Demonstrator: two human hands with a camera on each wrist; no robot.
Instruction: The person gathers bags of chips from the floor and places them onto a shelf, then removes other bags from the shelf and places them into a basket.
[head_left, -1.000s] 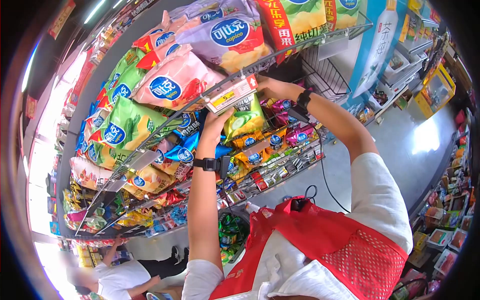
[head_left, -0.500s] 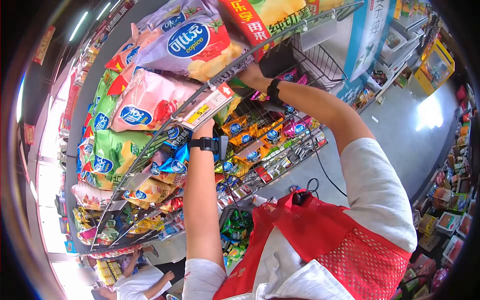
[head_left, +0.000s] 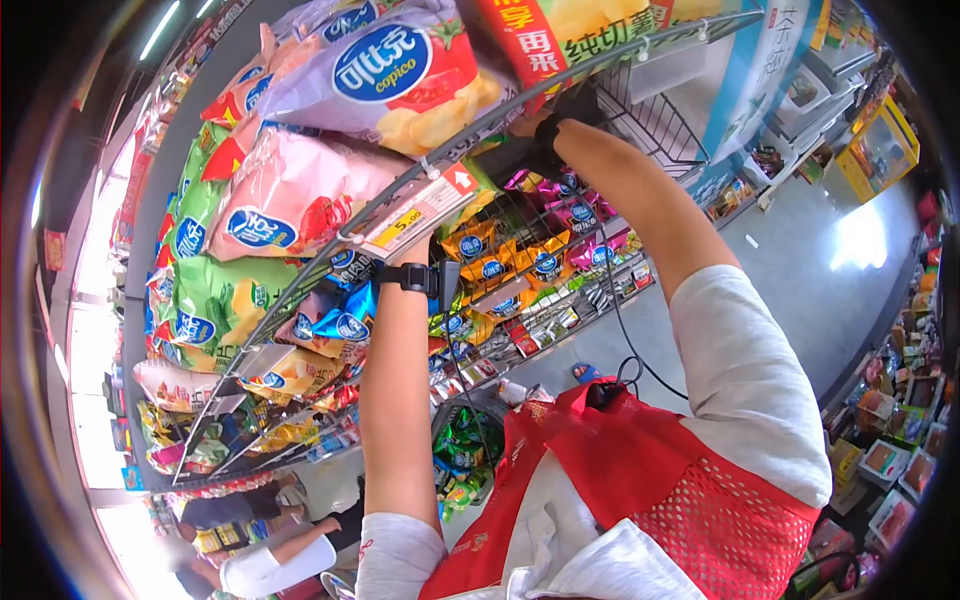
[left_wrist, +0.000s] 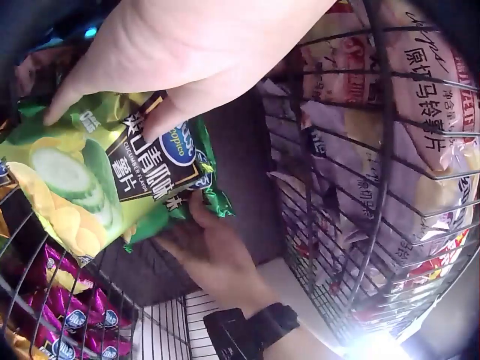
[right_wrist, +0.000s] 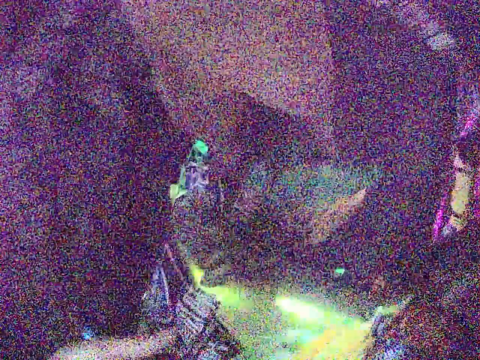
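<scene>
In the left wrist view my left hand reaches over a light green bag of cucumber chips, thumb and fingertips gripping it. Behind that bag a darker green chip bag shows its crimped end. My right hand holds this rear bag near its end, thumb upward, other fingers partly hidden under it. From the head, my left hand is mostly covered by the price label, and my right hand reaches in under the upper basket. The right wrist view is dark and grainy.
An upper wire basket holds large chip bags, among them a purple one and a pink one. Purple packets and orange packets fill the lower rack. Wire bars rise beside my hands. Another person is at lower left.
My right hand has moved further in behind the upper basket's edge. My left hand has slipped mostly behind the price label. The head view has shifted, bringing the upper bags closer.
</scene>
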